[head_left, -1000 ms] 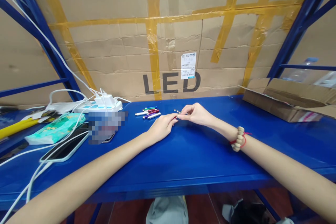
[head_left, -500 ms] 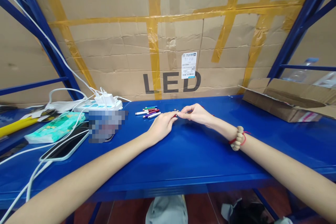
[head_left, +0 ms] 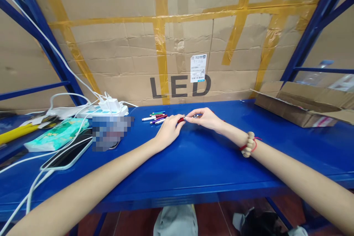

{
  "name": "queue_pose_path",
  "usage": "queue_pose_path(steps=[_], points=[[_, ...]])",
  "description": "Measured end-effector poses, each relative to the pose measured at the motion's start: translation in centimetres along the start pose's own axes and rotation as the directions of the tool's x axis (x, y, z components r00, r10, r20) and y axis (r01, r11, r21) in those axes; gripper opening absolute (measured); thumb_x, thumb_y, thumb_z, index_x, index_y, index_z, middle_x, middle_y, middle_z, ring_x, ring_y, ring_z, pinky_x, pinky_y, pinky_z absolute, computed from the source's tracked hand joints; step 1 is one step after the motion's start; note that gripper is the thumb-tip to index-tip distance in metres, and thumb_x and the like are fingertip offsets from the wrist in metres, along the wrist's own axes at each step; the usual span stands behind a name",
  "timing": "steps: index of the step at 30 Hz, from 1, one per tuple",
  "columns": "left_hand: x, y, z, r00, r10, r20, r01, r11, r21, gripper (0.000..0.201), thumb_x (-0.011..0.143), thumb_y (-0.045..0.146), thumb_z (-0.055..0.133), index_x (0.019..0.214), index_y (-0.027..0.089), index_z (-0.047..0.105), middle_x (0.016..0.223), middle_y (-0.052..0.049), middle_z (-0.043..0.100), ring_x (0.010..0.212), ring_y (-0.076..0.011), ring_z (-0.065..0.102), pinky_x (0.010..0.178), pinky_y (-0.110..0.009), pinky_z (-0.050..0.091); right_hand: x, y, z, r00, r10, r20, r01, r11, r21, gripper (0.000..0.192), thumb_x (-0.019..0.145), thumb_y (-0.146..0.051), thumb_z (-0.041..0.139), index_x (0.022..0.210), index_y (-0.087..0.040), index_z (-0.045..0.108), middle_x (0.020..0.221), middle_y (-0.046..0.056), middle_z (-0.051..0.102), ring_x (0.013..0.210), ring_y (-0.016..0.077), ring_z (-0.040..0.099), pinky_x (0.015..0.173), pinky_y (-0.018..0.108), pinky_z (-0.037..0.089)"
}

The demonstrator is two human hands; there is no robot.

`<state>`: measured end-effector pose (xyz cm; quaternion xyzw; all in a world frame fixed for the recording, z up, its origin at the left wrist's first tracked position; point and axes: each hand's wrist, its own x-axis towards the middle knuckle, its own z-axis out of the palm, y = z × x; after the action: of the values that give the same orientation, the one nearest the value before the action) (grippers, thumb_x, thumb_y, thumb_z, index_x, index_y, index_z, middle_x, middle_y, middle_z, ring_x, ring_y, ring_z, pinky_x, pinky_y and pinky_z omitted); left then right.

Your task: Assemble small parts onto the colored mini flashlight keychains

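Glossy blue metal desk (head_left: 193, 162) under even, bright light. Behind it, far side, large flattened brown cardboard sheet (head_left: 116, 55) crossed with yellow tape, printed "LED", white label near the middle. Slanted blue steel rack struts (head_left: 312, 33) at left and right. Below the near edge, reddish-brown floor (head_left: 212, 217).

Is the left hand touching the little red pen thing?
Touching. In the head view, the left hand pinches one end of the small red pen-like stick between its fingertips, with no gap showing, while the right hand meets the other end.
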<state>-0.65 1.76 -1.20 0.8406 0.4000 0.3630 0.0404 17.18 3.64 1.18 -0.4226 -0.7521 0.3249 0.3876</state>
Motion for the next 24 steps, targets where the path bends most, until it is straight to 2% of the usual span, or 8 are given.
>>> queue_pose_path(steps=[4, 9, 17, 24], points=[[-0.04, 0.24, -0.18, 1.0, -0.009, -0.009, 0.007, 0.991, -0.134, 0.014, 0.088, 0.008, 0.053, 0.099, 0.017, 0.052, 0.094, -0.003, 0.06, 0.085, -0.0218, 0.058, 0.077, -0.031, 0.043, 0.1, 0.01, -0.25, 0.999, -0.041, -0.012, 0.041, 0.999, -0.012, 0.037, 0.062, -0.048, 0.07, 0.076, -0.014, 0.071, 0.072, 0.002, 0.067, 0.053, 0.008, 0.046, 0.05, 0.023, 0.035], [-0.23, 0.43, -0.32, 0.998, -0.051, 0.021, 0.055, 0.949, -0.311, 0.013, 0.091, 0.013, 0.05, 0.101, 0.02, 0.044, 0.07, 0.003, 0.056, 0.068, -0.0182, 0.058, 0.064, -0.025, 0.041, 0.22, 0.23, -0.43, 0.997, -0.069, -0.032, 0.069, 0.998, 0.004, 0.036, 0.06, -0.047, 0.072, 0.074, -0.014, 0.07, 0.069, 0.002, 0.065, 0.049, 0.0064, 0.042, 0.048, 0.022, 0.034], [-0.23, 0.43, -0.35, 0.998, -0.043, 0.037, 0.052, 0.95, -0.309, 0.007, 0.09, 0.014, 0.048, 0.092, 0.018, 0.043, 0.072, 0.001, 0.058, 0.069, -0.0187, 0.058, 0.063, -0.025, 0.041, 0.14, 0.31, -0.31, 0.997, -0.075, -0.032, 0.074, 0.997, -0.027, 0.034, 0.062, -0.046, 0.071, 0.074, -0.015, 0.07, 0.072, 0.003, 0.067, 0.05, 0.0077, 0.046, 0.049, 0.022, 0.036], [-0.25, 0.17, -0.19, 0.998, -0.049, 0.031, 0.056, 0.954, -0.295, 0.014, 0.089, 0.015, 0.049, 0.083, 0.019, 0.038, 0.071, 0.001, 0.056, 0.067, -0.0186, 0.058, 0.06, -0.024, 0.04, 0.13, 0.06, -0.11, 0.994, -0.088, -0.066, 0.082, 0.993, -0.087, 0.033, 0.061, -0.046, 0.07, 0.068, -0.014, 0.069, 0.074, 0.005, 0.067, 0.061, 0.013, 0.055, 0.057, 0.025, 0.043]])
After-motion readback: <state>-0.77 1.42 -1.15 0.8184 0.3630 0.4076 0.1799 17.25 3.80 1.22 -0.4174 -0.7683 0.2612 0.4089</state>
